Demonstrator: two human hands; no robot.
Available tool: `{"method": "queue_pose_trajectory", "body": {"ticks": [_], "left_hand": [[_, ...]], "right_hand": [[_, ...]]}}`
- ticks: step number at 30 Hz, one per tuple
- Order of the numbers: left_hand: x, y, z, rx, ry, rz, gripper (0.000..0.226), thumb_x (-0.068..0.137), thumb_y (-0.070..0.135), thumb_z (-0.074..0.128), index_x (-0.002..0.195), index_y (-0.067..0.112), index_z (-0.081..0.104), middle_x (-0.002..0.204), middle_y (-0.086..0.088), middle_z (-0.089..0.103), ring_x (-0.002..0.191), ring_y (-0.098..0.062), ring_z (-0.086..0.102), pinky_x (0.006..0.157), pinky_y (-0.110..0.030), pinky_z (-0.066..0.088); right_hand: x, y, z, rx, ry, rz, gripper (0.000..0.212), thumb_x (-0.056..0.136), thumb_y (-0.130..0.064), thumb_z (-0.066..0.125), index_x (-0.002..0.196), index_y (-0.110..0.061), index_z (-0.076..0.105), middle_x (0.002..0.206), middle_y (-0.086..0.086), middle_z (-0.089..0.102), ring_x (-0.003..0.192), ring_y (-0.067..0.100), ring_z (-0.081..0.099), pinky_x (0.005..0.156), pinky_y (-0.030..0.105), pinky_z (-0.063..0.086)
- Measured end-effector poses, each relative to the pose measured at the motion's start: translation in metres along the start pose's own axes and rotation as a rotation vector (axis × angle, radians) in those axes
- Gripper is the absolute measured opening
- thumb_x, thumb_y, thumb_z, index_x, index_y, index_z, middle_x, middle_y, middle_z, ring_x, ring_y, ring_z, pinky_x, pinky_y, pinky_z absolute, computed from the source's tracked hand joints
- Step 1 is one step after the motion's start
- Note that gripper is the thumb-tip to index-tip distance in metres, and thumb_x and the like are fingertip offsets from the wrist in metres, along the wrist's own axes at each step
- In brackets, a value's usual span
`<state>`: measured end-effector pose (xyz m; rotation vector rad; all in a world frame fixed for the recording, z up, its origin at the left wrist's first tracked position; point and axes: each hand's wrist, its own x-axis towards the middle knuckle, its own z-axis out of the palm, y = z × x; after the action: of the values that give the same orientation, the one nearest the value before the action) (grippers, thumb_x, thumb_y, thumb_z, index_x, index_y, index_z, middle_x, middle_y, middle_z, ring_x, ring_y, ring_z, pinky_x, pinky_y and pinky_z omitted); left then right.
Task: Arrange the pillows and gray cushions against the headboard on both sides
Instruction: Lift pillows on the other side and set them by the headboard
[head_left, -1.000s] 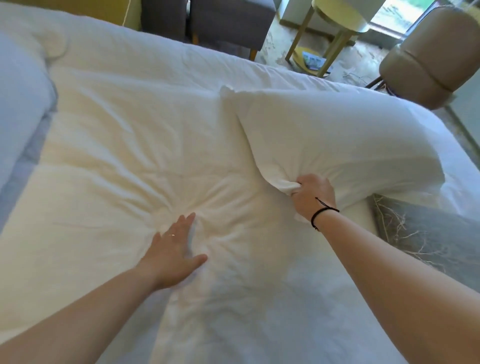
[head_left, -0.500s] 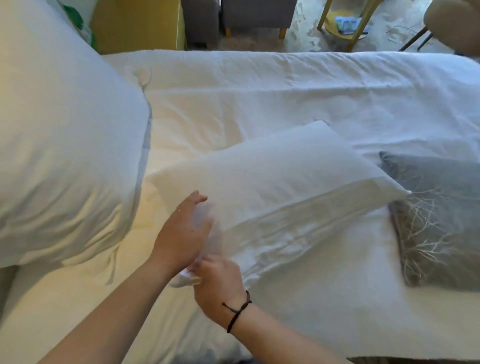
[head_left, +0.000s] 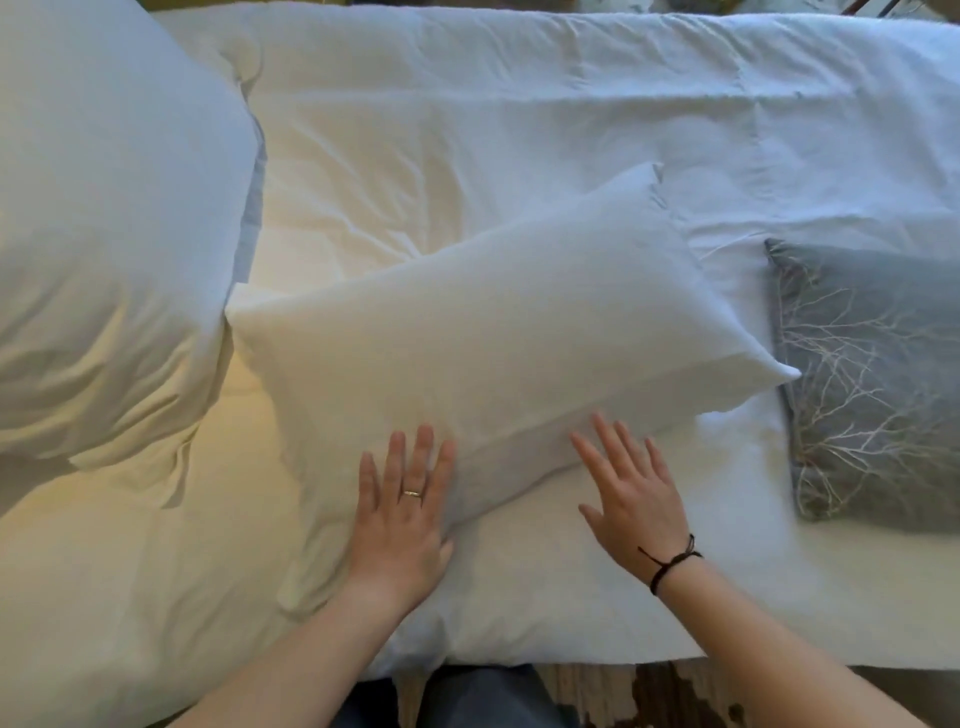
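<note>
I see both grips spread flat, left hand (head_left: 402, 519) and right hand (head_left: 631, 499), on the long white rectangular fabric pillow (head_left: 493, 332) lying slantwise near the bed's (head_left: 571, 104) edge, beside the gray branch-patterned cushion (head_left: 872, 384).

The bed (head_left: 519, 130) is covered in a rumpled white duvet. A white pillow (head_left: 493, 332) lies slantwise near the near edge, about midway along it. A larger white pillow (head_left: 104, 234) fills the left end. A gray cushion (head_left: 872, 384) with a pale branch pattern lies flat toward the right end.
</note>
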<state>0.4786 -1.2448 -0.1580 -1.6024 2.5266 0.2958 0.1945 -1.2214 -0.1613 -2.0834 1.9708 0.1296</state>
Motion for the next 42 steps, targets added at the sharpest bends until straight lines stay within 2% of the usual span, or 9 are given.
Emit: {"method": "queue_pose_trajectory", "body": {"ticks": [9,12,16,19,22,25,29,37,42], "left_hand": [[0.061,-0.004,0.003,0.185,-0.019,-0.082,0.117,0.069,0.036,0.079,0.156,0.025,0.003,0.164,-0.012,-0.002,0.147,-0.049,-0.002,0.107,-0.077,0.002],[0.088,-0.017,-0.015,0.237,0.023,-0.100,0.113,0.074,0.037,0.071,0.156,0.026,-0.005,0.164,-0.012,-0.007,0.147,-0.047,-0.006,0.107,-0.077,-0.001],[0.112,-0.037,-0.048,0.234,0.125,-0.078,0.094,0.069,0.028,0.067,0.154,0.025,0.027,0.160,-0.014,0.023,0.144,-0.046,0.019,0.108,-0.072,0.008],[0.120,-0.049,-0.068,0.236,0.172,-0.050,0.069,0.067,0.018,0.062,0.135,0.021,0.051,0.141,-0.014,0.048,0.130,-0.041,0.041,0.104,-0.066,0.024],[0.130,-0.053,-0.088,0.257,0.186,-0.022,0.043,0.066,0.009,0.065,0.108,0.017,0.062,0.110,-0.009,0.063,0.101,-0.034,0.057,0.092,-0.053,0.038],[0.136,-0.057,-0.116,0.269,0.171,0.002,0.029,0.057,0.000,0.067,0.082,0.014,0.064,0.078,-0.007,0.062,0.074,-0.032,0.060,0.080,-0.047,0.044],[0.145,-0.080,-0.174,0.287,0.225,0.019,0.025,0.058,-0.004,0.067,0.073,0.015,0.061,0.068,-0.005,0.060,0.070,-0.031,0.061,0.080,-0.046,0.043],[0.192,-0.147,-0.333,0.241,0.566,-0.211,0.019,0.090,0.020,0.055,0.105,0.021,0.066,0.112,-0.006,0.067,0.107,-0.032,0.057,0.107,-0.061,0.025],[0.160,-0.121,-0.317,-0.271,0.259,-0.420,0.064,0.086,0.067,0.049,0.135,0.027,0.040,0.128,-0.004,0.058,0.112,-0.030,0.058,0.084,-0.045,0.045]], "right_hand": [[0.088,0.015,0.018,-0.155,0.026,-0.132,0.123,0.067,-0.019,0.081,0.154,-0.031,-0.005,0.164,0.002,-0.009,0.150,0.025,-0.006,0.120,0.052,0.000],[0.130,0.021,-0.003,-0.198,0.105,-0.217,0.110,0.074,-0.017,0.075,0.154,-0.034,0.001,0.164,0.000,0.004,0.150,0.023,0.009,0.120,0.050,-0.002],[0.171,0.020,-0.036,-0.277,0.209,-0.307,0.084,0.076,-0.017,0.071,0.150,-0.026,0.033,0.157,0.007,0.032,0.141,0.027,0.036,0.117,0.054,0.016],[0.187,0.008,-0.058,-0.285,0.359,-0.368,0.034,0.076,-0.001,0.057,0.106,-0.012,0.068,0.115,0.012,0.069,0.106,0.032,0.064,0.101,0.049,0.044],[0.194,-0.008,-0.085,-0.245,0.259,-0.349,0.020,0.061,0.007,0.060,0.068,-0.012,0.058,0.067,0.007,0.060,0.063,0.030,0.057,0.066,0.035,0.048],[0.195,-0.016,-0.110,-0.112,0.112,-0.252,0.015,0.068,0.003,0.056,0.075,-0.009,0.059,0.072,0.008,0.061,0.070,0.031,0.058,0.055,0.031,0.034],[0.194,-0.027,-0.165,0.091,0.137,-0.196,0.009,0.065,0.001,0.055,0.067,-0.006,0.050,0.064,0.008,0.054,0.062,0.033,0.050,0.049,0.034,0.030],[0.216,-0.104,-0.298,0.360,0.165,0.043,0.020,0.069,-0.013,0.063,0.058,-0.008,0.046,0.057,0.004,0.045,0.054,0.023,0.040,0.046,0.028,0.029],[0.217,-0.164,-0.285,0.492,-0.055,0.293,0.017,0.072,-0.013,0.058,0.064,-0.017,0.044,0.065,-0.001,0.050,0.052,0.017,0.045,0.044,0.022,0.031]]}}
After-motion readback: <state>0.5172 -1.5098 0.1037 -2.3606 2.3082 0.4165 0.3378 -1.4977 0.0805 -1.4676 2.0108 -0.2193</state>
